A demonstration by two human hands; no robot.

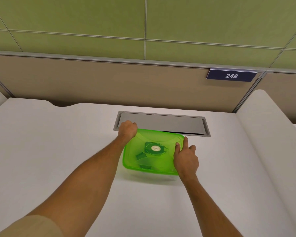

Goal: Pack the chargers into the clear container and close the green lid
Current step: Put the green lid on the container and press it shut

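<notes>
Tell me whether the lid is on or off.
On: the green lid covers the container, both hands pressing its edges, chargers dimly visible beneath. Whether it has snapped shut, cannot tell.

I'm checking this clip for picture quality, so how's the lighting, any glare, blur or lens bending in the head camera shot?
Head view: soft, even light; only a faint shadow under the clear container on the desk. No harsh glare on the green lid; chargers show dimly through it. Left hand and right hand look sharp. Wide-angle bending curves the partition lines.

Bare forearms, beige short sleeve (32, 226) on L arm
</notes>
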